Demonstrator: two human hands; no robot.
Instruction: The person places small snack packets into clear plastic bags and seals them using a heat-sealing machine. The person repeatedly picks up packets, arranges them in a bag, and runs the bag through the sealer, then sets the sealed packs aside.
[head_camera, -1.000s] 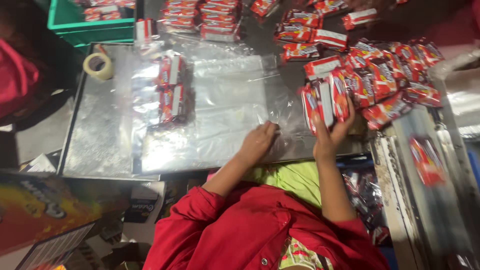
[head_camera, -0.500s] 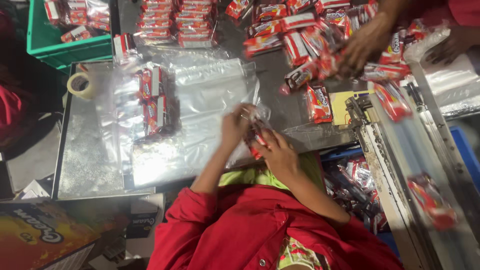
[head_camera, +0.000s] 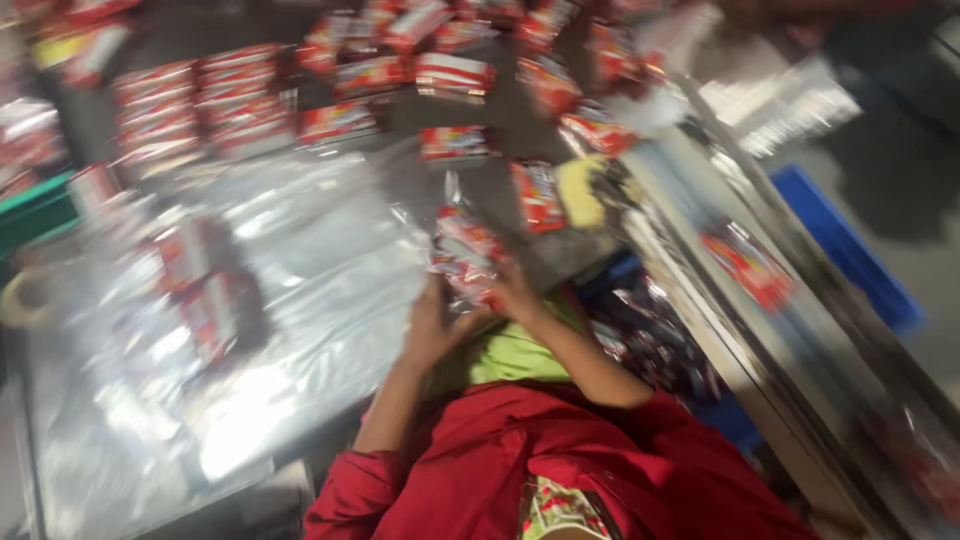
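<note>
Grip: both hands close together on one small bundle of red-and-white crinkly foil packets (head_camera: 465, 255), held above the near edge of the bench; the frame is blurred, so finger detail is soft.
Left hand: the left hand (head_camera: 432, 325) cups the bundle from below and to the left, fingers curled against the wrappers.
Right hand: the right hand (head_camera: 515, 295) presses the bundle from the right, fingers wrapped round it.
Wrapping: a wisp of clear thin plastic film (head_camera: 425, 225) sticks up beside the bundle.
Left of the grip: glossy, wrinkled transparent plastic sheets (head_camera: 300, 290) spread flat, with two small stacks of red packets (head_camera: 205, 290) lying on them.
Beyond the grip: loose red packets (head_camera: 452, 143) scattered, and tidy rows of the same packets (head_camera: 200, 100) farther back.
Bench: a dull grey metal bench (head_camera: 400, 180), reflective where the film lies.
Right of the grip: a long steel rail or conveyor frame (head_camera: 760, 330) running diagonally, a blue plastic crate (head_camera: 850, 260) past it.
Far left: a green plastic crate (head_camera: 30, 210) and a roll of tape (head_camera: 22, 300).
</note>
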